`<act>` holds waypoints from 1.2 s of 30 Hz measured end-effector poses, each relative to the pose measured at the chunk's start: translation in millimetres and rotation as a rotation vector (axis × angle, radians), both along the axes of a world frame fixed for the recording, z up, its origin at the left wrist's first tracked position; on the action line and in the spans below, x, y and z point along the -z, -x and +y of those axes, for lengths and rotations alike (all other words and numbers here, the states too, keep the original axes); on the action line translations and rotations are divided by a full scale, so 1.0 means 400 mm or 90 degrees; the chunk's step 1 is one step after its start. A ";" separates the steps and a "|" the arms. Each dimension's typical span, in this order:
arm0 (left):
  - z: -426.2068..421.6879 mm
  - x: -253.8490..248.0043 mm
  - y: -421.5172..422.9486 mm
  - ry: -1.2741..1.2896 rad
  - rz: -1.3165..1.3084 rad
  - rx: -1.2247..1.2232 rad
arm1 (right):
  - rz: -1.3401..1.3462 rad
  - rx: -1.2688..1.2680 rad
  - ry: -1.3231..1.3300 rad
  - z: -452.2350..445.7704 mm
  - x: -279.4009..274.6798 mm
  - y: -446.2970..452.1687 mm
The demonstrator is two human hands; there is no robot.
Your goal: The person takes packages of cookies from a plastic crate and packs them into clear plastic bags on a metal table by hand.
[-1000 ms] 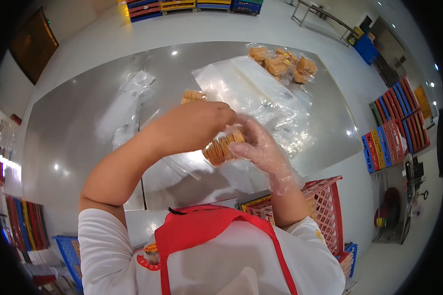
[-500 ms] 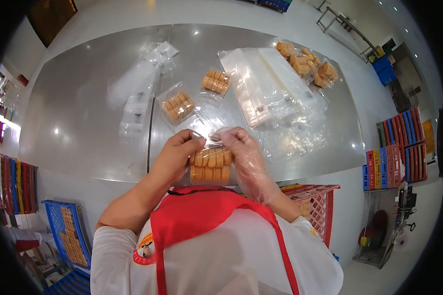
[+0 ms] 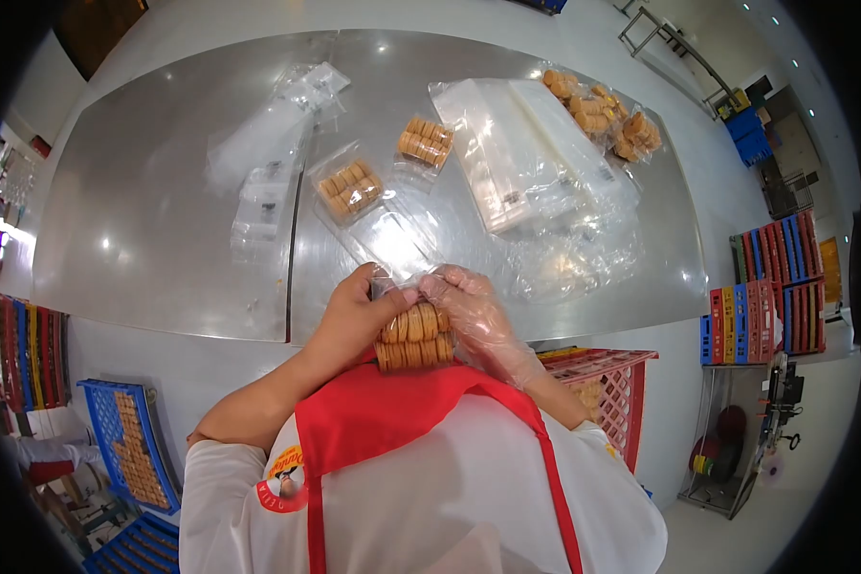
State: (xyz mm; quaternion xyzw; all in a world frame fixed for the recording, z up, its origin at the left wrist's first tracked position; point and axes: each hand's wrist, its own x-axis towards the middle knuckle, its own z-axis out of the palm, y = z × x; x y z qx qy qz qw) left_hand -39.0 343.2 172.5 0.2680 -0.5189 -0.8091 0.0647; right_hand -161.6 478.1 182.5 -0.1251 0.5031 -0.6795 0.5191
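Close to my apron, a clear bag of cookies (image 3: 414, 338) with two rows hangs at the table's front edge. Its upper part is pinched by my left hand (image 3: 359, 311), bare, and by my right hand (image 3: 474, 311), in a clear plastic glove. The two hands nearly touch at the bag's neck. Beyond them lie two more bagged cookie packs, one at the centre left (image 3: 350, 189) and one farther back (image 3: 426, 142). A stack of clear flat bags (image 3: 517, 153) is on the right.
Several filled cookie bags (image 3: 598, 115) sit at the back right of the metal table (image 3: 163, 230). Small clear bags (image 3: 268, 191) lie on the left. A red crate (image 3: 617, 383) stands below right, a blue crate (image 3: 129, 445) below left.
From crossing over the gloved hand, my left hand has come back beside it at the bag's neck. The cookie bag has moved toward my apron and turned, its rows now roughly level.
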 end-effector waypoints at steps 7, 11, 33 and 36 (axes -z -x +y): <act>-0.050 0.058 -0.050 0.112 -0.045 0.050 | 0.077 -0.062 -0.059 0.019 0.009 0.009; -0.043 0.050 -0.043 0.188 0.014 0.015 | 0.170 -0.067 -0.048 0.009 0.028 0.015; -0.058 -0.059 -0.061 0.613 -0.106 0.293 | 0.200 -0.298 -0.166 0.043 0.007 0.035; -0.060 -0.073 -0.060 0.648 -0.136 0.327 | 0.211 -0.323 -0.197 0.041 -0.030 0.037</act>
